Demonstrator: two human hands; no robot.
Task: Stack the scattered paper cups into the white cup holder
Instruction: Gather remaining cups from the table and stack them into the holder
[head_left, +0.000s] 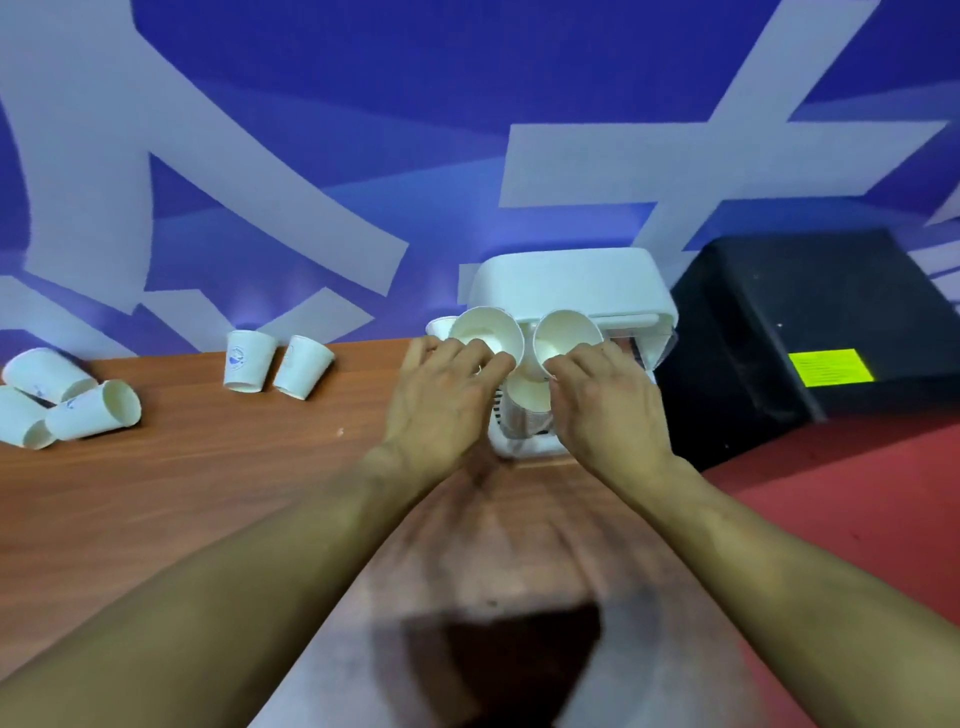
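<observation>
The white cup holder (571, 286) stands at the far edge of the wooden table (208, 493), right of centre. My left hand (441, 400) grips a white paper cup (485, 332) with its mouth tilted toward me, just in front of the holder. My right hand (608, 400) grips a second paper cup (566, 332) beside it. Between my hands, lower down, a cup (527, 392) sits in the holder's slot. Two cups (247, 361) stand upside down left of the holder. Three more cups (93, 410) lie on their sides at the far left.
A black box (810, 332) with a yellow label stands right of the holder. Red floor (857, 493) shows beyond the table's right edge. A blue and white wall (363, 156) rises behind the table. Another cup (440, 327) peeks out behind my left hand.
</observation>
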